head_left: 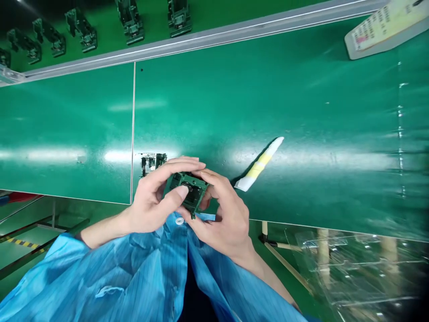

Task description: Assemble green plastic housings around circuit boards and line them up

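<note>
Between my two hands, just above the near edge of the green table, is a small dark mechanical assembly point(196, 193) with a squarish frame. My left hand point(159, 197) grips it from the left, its thumb pressed on the top face and its fingers reaching round the far side. From the right my right hand point(226, 214) is closed round the same part, thumb along its near edge. A second dark assembly with bright metal bits point(152, 163) lies on the table just beyond my left hand, partly covered by it.
A white and yellow wrapped strip point(258, 167) lies to the right. Several similar assemblies point(130, 22) stand in a row past the metal rail point(208, 41). A labelled holder point(385, 31) is at the far right. Clear plastic trays point(362, 268) sit below the table's right side.
</note>
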### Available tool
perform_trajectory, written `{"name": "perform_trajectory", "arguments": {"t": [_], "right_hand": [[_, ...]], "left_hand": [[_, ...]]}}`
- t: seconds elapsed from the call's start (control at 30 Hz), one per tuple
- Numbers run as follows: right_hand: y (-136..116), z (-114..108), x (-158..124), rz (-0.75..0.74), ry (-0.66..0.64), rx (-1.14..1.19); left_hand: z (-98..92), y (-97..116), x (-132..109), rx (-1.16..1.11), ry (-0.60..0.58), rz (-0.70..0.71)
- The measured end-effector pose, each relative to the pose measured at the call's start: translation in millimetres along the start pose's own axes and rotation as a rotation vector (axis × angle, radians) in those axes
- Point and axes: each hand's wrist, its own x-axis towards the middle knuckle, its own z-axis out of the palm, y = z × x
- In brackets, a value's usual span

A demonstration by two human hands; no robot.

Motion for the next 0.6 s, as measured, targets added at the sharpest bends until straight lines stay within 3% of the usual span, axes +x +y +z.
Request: {"name": "perform_trajectory", "arguments": {"t": [0.1, 0.23, 0.4, 0.53, 0.6], "right_hand": [[2.4, -1.4, -3.4, -0.025, 0.065, -0.053], [4.3, -2.3, -5.1, -0.102, 0.129, -0.106], [3.0, -7.7, -3.3, -0.109, 0.114, -0.062], [2.3, -8.6, -5.6, -0.026, 0.060, 0.027], [4.3, -6.7, -7.5, 0.002, 0.050, 0.024]], "left_hand": [[13.6, 1.1, 5.7, -0.078, 0.091, -0.045], [19.8, 3.9, 6.6, -0.100, 0.113, -0.150], [24.4, 8.6, 6.9, -0.068, 0.136, -0.211], [21.3, 15.8, 3.9, 0.054, 0.077, -0.175], [7.9, 17.8, -1.5, 0.170, 0.066, -0.038]]}}
